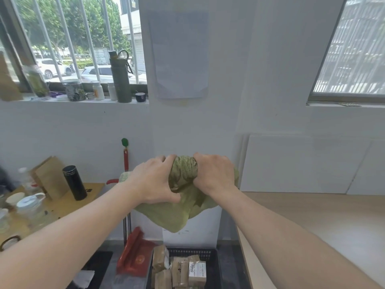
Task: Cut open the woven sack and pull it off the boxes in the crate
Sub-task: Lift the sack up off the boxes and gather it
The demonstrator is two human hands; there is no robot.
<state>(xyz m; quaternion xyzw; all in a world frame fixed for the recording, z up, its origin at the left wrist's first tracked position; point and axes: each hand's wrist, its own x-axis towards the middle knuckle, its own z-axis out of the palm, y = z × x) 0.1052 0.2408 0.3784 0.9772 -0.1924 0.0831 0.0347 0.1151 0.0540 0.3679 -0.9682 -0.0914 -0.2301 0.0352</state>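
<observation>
The green woven sack [179, 213] is bunched up in the air at chest height, well above the crate. My left hand [155, 180] grips its left side and my right hand [214, 174] grips its right side, both fists closed on the wadded fabric. A loose fold hangs down below my hands. Beneath, on the floor, the black plastic crate [210, 252] holds several brown paper-wrapped boxes [183, 270], uncovered, some with white labels.
A wooden table [312, 226] runs along the right. On the left, a low table [68, 203] carries a black flask, jars and a paper bag. A red dustpan [135, 259] and broom lean by the wall next to the crate. Bottles line the windowsill.
</observation>
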